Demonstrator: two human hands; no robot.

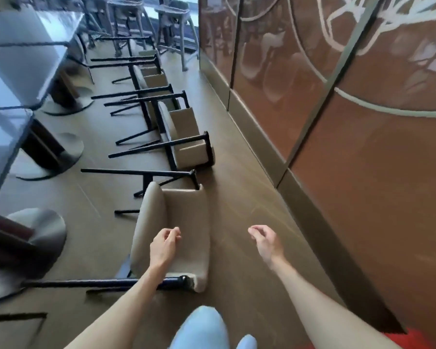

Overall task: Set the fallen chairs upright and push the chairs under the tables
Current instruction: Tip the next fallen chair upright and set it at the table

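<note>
Far left, 3 tables in a row, each w/ a glossy top and a round metal pedestal base: nearest table (3, 147), middle one (18, 79), far one (58, 23). Just right of them, 4 chairs lie tipped on their backs on the brown floor (237, 197), black legs pointing left toward the table bases, beige seats facing the aisle. Nearest chair (184, 222) is right in front of the person; 2nd chair (189, 144) just beyond it, 3rd chair (156, 81) further up, 4th chair (146, 52) partly hidden behind that. Upright high stools (171, 16) stand at the far end, blurred.

Left hand (164, 245) hovers over the nearest chair's beige back, fingers loosely curled, holding nothing. Right hand (264, 240) hangs over bare floor, well apart from the left, fingers relaxed, also holding nothing. Rightmost, a brown wall panel (363, 172) w/ pale line art.
</note>
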